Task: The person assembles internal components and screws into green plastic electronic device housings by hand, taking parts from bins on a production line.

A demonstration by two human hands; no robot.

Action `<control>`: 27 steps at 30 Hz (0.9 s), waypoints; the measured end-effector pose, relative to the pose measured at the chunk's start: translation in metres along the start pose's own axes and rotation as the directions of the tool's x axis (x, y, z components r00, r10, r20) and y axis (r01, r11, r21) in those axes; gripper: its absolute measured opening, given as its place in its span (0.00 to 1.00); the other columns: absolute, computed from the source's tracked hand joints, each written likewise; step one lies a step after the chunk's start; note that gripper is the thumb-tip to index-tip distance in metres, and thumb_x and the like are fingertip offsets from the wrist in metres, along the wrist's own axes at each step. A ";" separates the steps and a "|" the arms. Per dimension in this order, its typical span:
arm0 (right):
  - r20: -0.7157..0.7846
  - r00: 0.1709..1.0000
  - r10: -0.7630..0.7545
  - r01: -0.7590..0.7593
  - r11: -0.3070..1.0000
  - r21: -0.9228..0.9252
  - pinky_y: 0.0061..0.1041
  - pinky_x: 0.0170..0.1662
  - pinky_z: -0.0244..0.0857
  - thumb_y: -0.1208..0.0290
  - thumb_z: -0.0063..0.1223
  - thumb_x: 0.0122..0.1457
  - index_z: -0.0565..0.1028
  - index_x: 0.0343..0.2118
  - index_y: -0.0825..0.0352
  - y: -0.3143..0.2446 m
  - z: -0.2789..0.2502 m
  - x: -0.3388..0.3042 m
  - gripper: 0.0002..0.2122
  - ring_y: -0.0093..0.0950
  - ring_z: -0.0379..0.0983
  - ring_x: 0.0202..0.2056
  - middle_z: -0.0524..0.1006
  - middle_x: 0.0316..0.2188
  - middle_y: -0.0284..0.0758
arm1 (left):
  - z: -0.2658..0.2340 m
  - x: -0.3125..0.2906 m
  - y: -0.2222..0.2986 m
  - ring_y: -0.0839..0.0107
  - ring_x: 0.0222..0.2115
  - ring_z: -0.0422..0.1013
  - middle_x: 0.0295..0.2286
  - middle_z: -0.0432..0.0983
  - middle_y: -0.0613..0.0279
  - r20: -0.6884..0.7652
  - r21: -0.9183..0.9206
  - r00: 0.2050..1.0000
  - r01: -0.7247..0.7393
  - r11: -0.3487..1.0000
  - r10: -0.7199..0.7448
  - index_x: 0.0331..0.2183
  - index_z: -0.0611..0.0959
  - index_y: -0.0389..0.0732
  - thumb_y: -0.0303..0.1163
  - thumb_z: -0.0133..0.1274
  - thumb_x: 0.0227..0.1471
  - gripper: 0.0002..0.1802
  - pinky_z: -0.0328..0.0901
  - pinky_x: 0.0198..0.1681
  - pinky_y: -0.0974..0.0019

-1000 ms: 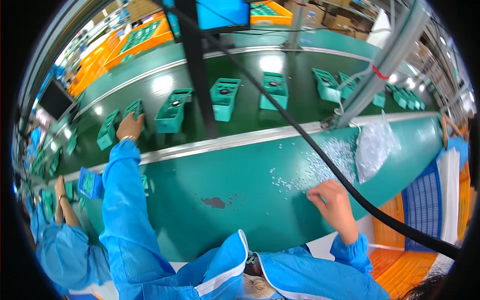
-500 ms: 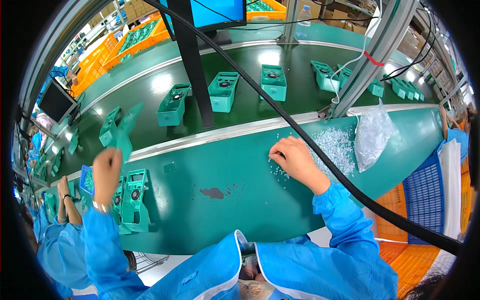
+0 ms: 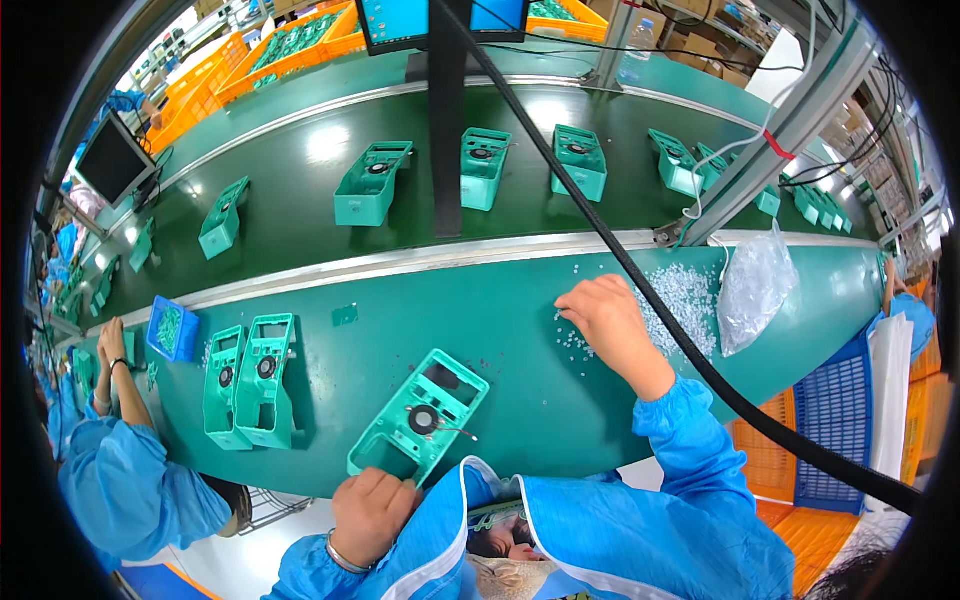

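A green plastic housing (image 3: 456, 385) lies slanted on the bench in front of me, a round black part with a short wire set in it. My left hand (image 3: 375, 515) has its fingers curled over the near end of this housing. Farther right, my right hand (image 3: 610, 318) is at the left edge of a spread of small whitish pieces (image 3: 682, 305). Its fingers are bent and pressed together; whatever is between them is hidden. Two similar green housings (image 3: 268, 385) lie side by side on the bench to the left.
A clear plastic bag (image 3: 755, 290) lies beyond the small pieces. At the left stands a blue bin (image 3: 172, 330) of green parts, near a co-worker's hands (image 3: 113, 345). More housings sit on the dark green belt (image 3: 290, 200) behind a metal rail. A black cable (image 3: 700, 360) crosses the view.
My left hand has come from the far left to the near middle, bringing the green housing down onto the bench. My right hand stays by the small pieces. The view has shifted slightly.
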State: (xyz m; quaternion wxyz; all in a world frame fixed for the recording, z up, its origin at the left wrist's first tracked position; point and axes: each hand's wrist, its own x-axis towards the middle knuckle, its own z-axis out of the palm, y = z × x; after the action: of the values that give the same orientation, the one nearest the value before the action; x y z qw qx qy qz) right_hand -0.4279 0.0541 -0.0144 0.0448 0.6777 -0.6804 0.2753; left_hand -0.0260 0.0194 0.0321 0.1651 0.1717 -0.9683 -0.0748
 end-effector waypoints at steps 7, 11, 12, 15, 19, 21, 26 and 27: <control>0.002 0.994 -0.108 0.108 0.992 -0.071 0.39 0.45 0.66 0.75 0.63 0.49 0.80 0.28 0.63 -0.007 0.000 0.004 0.03 0.38 0.74 0.31 0.77 0.25 0.35 | 0.009 -0.015 0.003 0.68 0.29 0.70 0.25 0.71 0.68 0.037 -0.020 0.999 0.020 1.000 -0.020 0.33 0.83 0.42 0.32 0.60 0.41 0.12 0.65 0.25 0.64; 0.025 1.000 -0.006 0.007 0.999 -0.041 0.44 0.52 0.63 0.76 0.60 0.52 0.80 0.25 0.62 -0.005 0.003 0.006 0.02 0.38 0.76 0.32 0.80 0.24 0.34 | 0.010 -0.014 0.005 0.68 0.29 0.69 0.25 0.69 0.68 0.055 -0.004 0.995 0.080 0.997 -0.080 0.32 0.82 0.42 0.33 0.58 0.41 0.11 0.65 0.26 0.64; 0.033 0.999 0.027 -0.025 0.999 -0.046 0.46 0.53 0.63 0.77 0.61 0.51 0.81 0.25 0.62 -0.002 0.000 0.004 0.02 0.37 0.77 0.33 0.80 0.25 0.34 | 0.010 -0.012 0.004 0.69 0.29 0.69 0.25 0.69 0.68 0.042 -0.023 0.997 0.059 0.998 -0.058 0.32 0.82 0.43 0.34 0.58 0.41 0.11 0.65 0.26 0.65; 0.025 0.999 0.043 -0.044 0.998 0.041 0.42 0.53 0.63 0.76 0.64 0.50 0.82 0.27 0.62 -0.019 -0.010 0.007 0.02 0.34 0.78 0.36 0.82 0.27 0.30 | 0.013 -0.016 0.007 0.70 0.29 0.69 0.25 0.68 0.68 0.025 -0.041 0.997 0.071 0.997 -0.070 0.31 0.82 0.44 0.35 0.57 0.42 0.11 0.65 0.26 0.65; 0.155 0.985 0.071 -0.133 0.889 0.438 0.36 0.55 0.62 0.77 0.67 0.49 0.83 0.29 0.64 -0.081 -0.002 0.022 0.04 0.34 0.76 0.40 0.82 0.31 0.32 | 0.016 -0.015 0.010 0.72 0.29 0.67 0.24 0.65 0.69 0.017 -0.021 0.996 0.085 0.996 -0.085 0.28 0.80 0.45 0.35 0.55 0.43 0.07 0.63 0.25 0.68; 0.143 0.989 -0.026 -0.040 0.897 0.440 0.35 0.54 0.61 0.76 0.68 0.49 0.84 0.29 0.62 -0.104 0.014 0.025 0.05 0.33 0.74 0.43 0.81 0.32 0.30 | 0.018 -0.014 0.011 0.72 0.29 0.67 0.23 0.64 0.69 0.032 -0.021 0.995 0.095 0.995 -0.095 0.27 0.80 0.46 0.34 0.55 0.43 0.06 0.62 0.25 0.68; 0.179 0.980 -0.084 0.011 0.927 0.376 0.36 0.53 0.60 0.75 0.68 0.50 0.84 0.30 0.60 -0.135 0.045 0.029 0.04 0.32 0.73 0.43 0.80 0.33 0.27 | 0.024 -0.015 0.012 0.73 0.29 0.66 0.22 0.64 0.70 -0.030 0.009 0.997 0.074 0.997 -0.073 0.25 0.79 0.47 0.34 0.54 0.43 0.03 0.61 0.24 0.69; 0.169 0.983 -0.075 0.009 0.932 0.362 0.35 0.53 0.60 0.75 0.68 0.51 0.84 0.30 0.60 -0.140 0.047 0.027 0.04 0.32 0.73 0.43 0.80 0.33 0.27 | 0.024 -0.016 0.012 0.73 0.29 0.66 0.22 0.64 0.70 -0.034 0.001 0.996 0.085 0.996 -0.085 0.25 0.79 0.47 0.34 0.54 0.43 0.03 0.61 0.24 0.69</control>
State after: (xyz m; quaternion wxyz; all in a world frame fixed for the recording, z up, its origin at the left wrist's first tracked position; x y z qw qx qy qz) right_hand -0.2824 0.0188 0.0014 -0.1354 0.7111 -0.6050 0.3317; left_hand -0.0236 0.0383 0.0074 0.1779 0.2143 -0.9573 -0.0775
